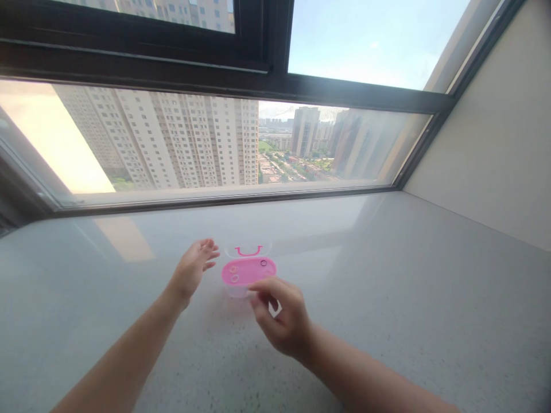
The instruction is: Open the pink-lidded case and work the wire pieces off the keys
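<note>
A small pink tray [247,271] with tiny rings in it sits in a clear plastic box in the middle of the grey sill. A clear lid with a pink handle [248,250] lies just behind it. My left hand [194,265] hovers to the left of the box, fingers stretched out and holding nothing. My right hand [282,316] is at the box's near right edge, fingers curled in a pinch around a small white piece [274,309] that I cannot name.
The wide grey speckled windowsill [387,275] runs up to a dark-framed window [258,86] with tower blocks outside. A pale wall [495,155] bounds the sill on the right.
</note>
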